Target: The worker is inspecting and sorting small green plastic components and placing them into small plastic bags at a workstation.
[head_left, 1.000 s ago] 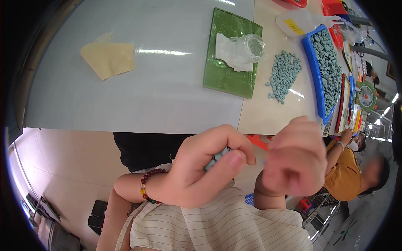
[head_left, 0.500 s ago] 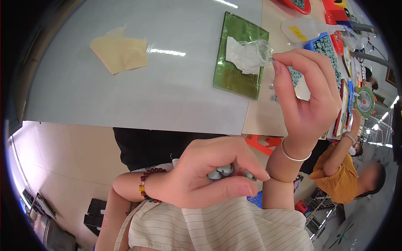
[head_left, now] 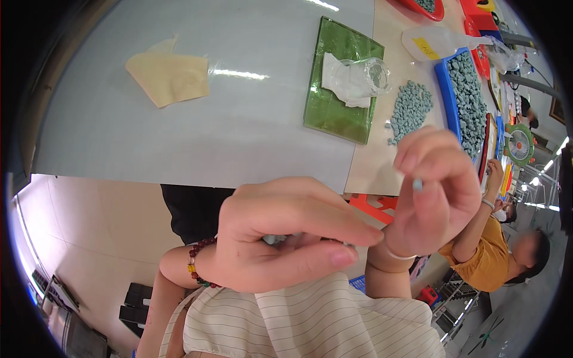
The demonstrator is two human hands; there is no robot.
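Observation:
My left hand (head_left: 292, 224) is closed in a cupped grip around greyish-green stones (head_left: 274, 238), mostly hidden by the fingers. A small chip of the same colour shows between its thumb and fingertips. Just to its right, my right hand (head_left: 439, 185) pinches a tiny pale blue-green stone (head_left: 418, 185) between thumb and finger. Beyond the hands, a small clear glass cup (head_left: 377, 76) rests on folded white tissue (head_left: 343, 80), which lies on a green glass plate (head_left: 340, 122). Loose green stones (head_left: 412, 107) are spread on the table right of the plate.
A blue tray (head_left: 447, 98) full of green stones stands at the right, with a clear squeeze bottle (head_left: 427, 43) behind it. A cream cloth piece (head_left: 170, 77) lies on the grey tabletop (head_left: 250, 131). A co-worker in a mustard top (head_left: 477, 256) sits at the right.
My right hand has drawn back from the glass cup toward me, a small stone now visible in its pinch. My left hand has shifted slightly left, its fingers more closed over the stones.

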